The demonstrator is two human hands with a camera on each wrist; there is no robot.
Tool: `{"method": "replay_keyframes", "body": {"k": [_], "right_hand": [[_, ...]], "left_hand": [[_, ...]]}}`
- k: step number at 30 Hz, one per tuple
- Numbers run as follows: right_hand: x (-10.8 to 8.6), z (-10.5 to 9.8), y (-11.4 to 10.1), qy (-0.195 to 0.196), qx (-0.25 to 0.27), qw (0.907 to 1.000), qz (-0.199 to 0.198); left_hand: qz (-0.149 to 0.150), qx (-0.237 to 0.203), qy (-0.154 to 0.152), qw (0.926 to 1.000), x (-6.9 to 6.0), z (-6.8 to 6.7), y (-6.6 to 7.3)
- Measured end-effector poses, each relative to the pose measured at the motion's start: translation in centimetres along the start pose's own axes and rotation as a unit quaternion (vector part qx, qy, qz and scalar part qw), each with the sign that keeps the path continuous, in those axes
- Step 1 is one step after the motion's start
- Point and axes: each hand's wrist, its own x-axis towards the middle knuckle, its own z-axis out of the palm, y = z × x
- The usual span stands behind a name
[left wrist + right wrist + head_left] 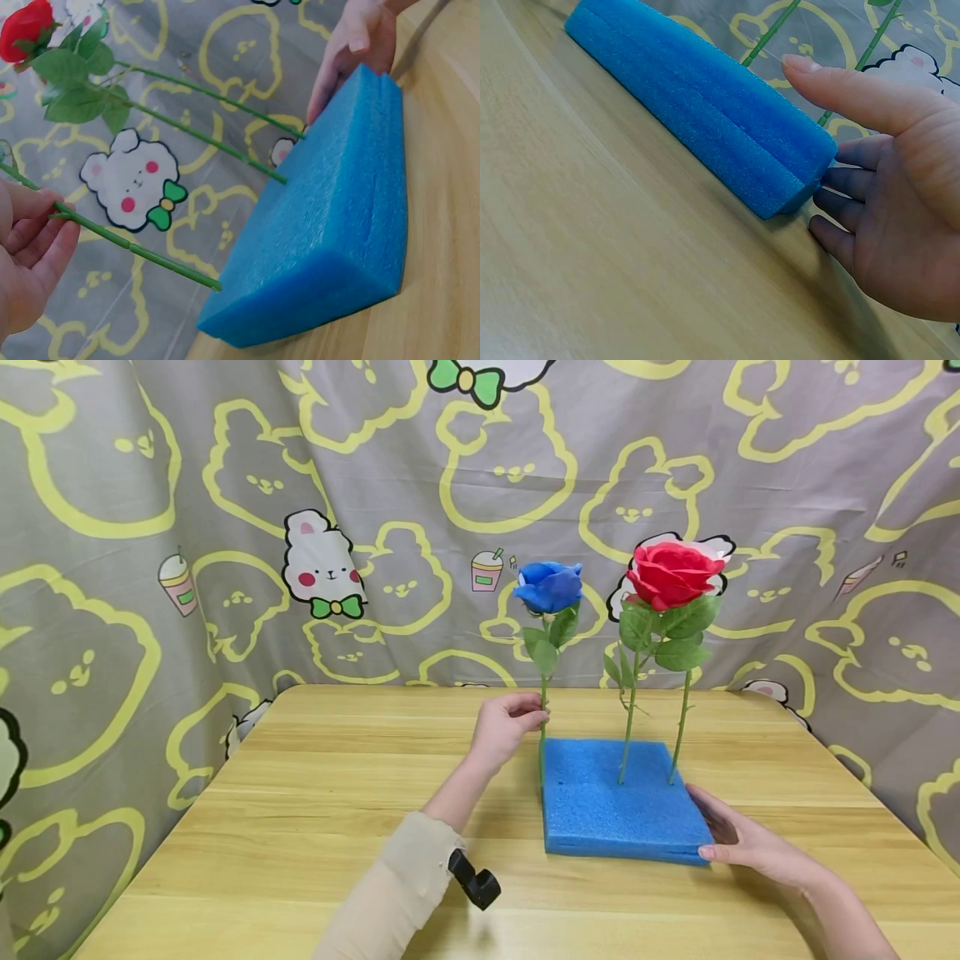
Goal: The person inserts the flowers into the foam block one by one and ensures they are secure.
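Note:
My left hand [504, 727] pinches the green stem [135, 249] of a blue rose [550, 587] between thumb and fingertips. The stem's lower end is at the left edge of a blue foam block [607, 806]; whether it is sunk in the foam I cannot tell. Two more stems rise from the block's top, near its right side. A red rose [675, 575] with green leaves tops them; a second bloom, if any, is hidden. My right hand [765, 852] rests against the block's right side, fingers extended along it and thumb [810, 69] by the front corner.
The block lies flat on a light wooden table [300, 827]. Behind it hangs a grey curtain [405, 468] with yellow bear outlines. A black wrist mount [474, 881] sticks out from the left sleeve [397, 885].

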Motion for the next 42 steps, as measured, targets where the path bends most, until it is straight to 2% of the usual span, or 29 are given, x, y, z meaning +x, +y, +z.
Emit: {"method": "replay_keyframes", "body": {"k": [6,13,28,31,33,35,38,40,42], "right_hand": [[0.0,0.0,-0.1,0.0,0.003,1.0,0.004],[0.0,0.1,-0.1,0.006,0.003,0.9999,0.011],[0.0,0.1,0.0,0.007,0.002,1.0,0.007],[0.0,0.1,0.0,0.008,0.002,1.0,0.005],[0.0,0.1,0.0,0.008,0.002,1.0,0.004],[0.0,0.1,0.0,0.008,0.0,1.0,0.001],[0.0,0.1,0.1,0.009,-0.001,1.0,-0.004],[0.1,0.0,0.1,0.009,-0.002,0.9999,-0.008],[0.1,0.0,0.2,0.009,-0.002,0.9999,-0.01]], "left_hand": [[0.01,-0.011,-0.008,0.9999,0.0,1.1,0.0],[0.021,-0.003,-0.021,0.9996,-0.2,1.9,0.0],[0.011,0.014,-0.018,0.9997,-0.3,2.3,-0.9],[0.022,0.022,-0.019,0.9994,-0.4,2.3,-1.0],[0.026,0.028,-0.02,0.9991,-0.9,2.3,-0.3],[0.032,0.033,-0.019,0.9988,-0.9,2.3,-0.4],[0.03,0.036,-0.018,0.9987,-0.9,2.4,-0.6],[0.033,0.036,-0.017,0.9986,-0.5,2.4,-1.5],[0.034,0.038,-0.02,0.9985,-0.5,2.4,-1.5]]}}
